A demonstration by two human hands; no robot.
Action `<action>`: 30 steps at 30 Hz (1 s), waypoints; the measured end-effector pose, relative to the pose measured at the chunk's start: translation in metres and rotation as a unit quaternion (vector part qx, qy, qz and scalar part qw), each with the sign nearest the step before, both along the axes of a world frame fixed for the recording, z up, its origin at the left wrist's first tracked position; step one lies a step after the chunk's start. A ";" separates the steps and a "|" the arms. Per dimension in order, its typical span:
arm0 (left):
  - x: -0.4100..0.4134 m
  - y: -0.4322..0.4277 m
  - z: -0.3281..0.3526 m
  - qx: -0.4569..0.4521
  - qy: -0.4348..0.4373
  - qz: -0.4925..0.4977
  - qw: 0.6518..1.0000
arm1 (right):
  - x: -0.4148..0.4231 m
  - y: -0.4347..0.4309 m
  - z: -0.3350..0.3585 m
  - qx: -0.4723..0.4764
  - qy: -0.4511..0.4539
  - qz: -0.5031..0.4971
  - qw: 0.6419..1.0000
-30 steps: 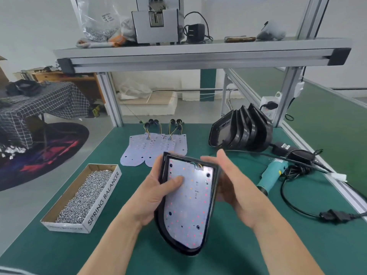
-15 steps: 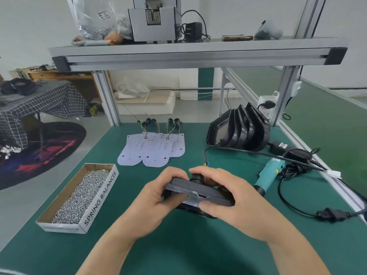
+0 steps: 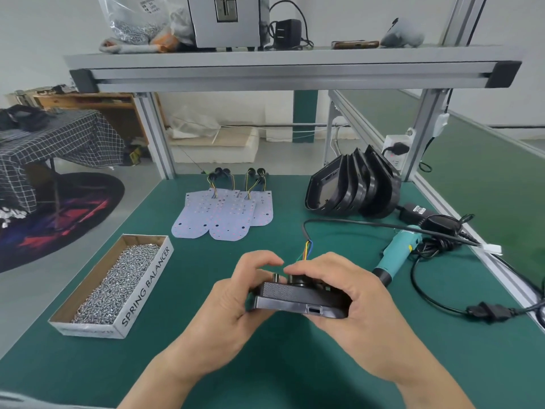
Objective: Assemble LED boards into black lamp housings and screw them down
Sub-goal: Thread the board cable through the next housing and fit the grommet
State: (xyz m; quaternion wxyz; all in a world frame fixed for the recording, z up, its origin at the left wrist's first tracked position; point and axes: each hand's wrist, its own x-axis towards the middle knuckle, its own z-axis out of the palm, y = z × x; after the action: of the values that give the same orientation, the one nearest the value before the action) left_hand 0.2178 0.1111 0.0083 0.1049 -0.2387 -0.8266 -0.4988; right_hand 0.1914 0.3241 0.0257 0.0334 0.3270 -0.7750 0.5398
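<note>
- One open cardboard box of small silver screws lies by the left edge of the green-topped table. It appears untouched, so screwing has probably not begun.
- Several loose white LED boards with coloured leads lie overlapped toward the table's far edge, awaiting assembly.
- Left hand: curled round the left end of the black plastic lamp housing. Forefinger and thumb arch over its back toward a small black bush; whether they touch it cannot be told.
- Housing: a second ago it faced the camera with a white board seated inside. It is now turned back-up and edge-on above the near middle of the table, with coloured wires rising from its back. Judgement: the board is in, and the lead is being dressed at the rear before fastening.
- Right hand: fingers wrapped closely round the housing's right end, fingertips over a round black fitting on the back.
- Teal electric screwdriver: lies idle near the right edge.
- Nested empty black housings: stand toward the far right corner.
</note>
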 end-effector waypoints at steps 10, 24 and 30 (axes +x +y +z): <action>-0.003 0.003 0.006 0.028 -0.016 0.004 0.999 | 0.007 0.002 0.002 0.021 0.024 -0.059 0.998; -0.008 0.012 0.007 0.040 0.020 0.009 0.999 | 0.007 0.004 0.002 0.013 0.125 -0.122 0.985; -0.014 0.020 0.015 0.059 0.032 -0.041 0.997 | 0.001 0.009 0.006 0.028 0.194 -0.124 0.973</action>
State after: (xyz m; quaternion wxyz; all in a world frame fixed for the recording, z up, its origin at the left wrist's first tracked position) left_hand 0.2042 0.1315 0.0233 0.1245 -0.2821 -0.7814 -0.5425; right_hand 0.1929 0.3332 0.0316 0.2405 0.3273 -0.8033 0.4356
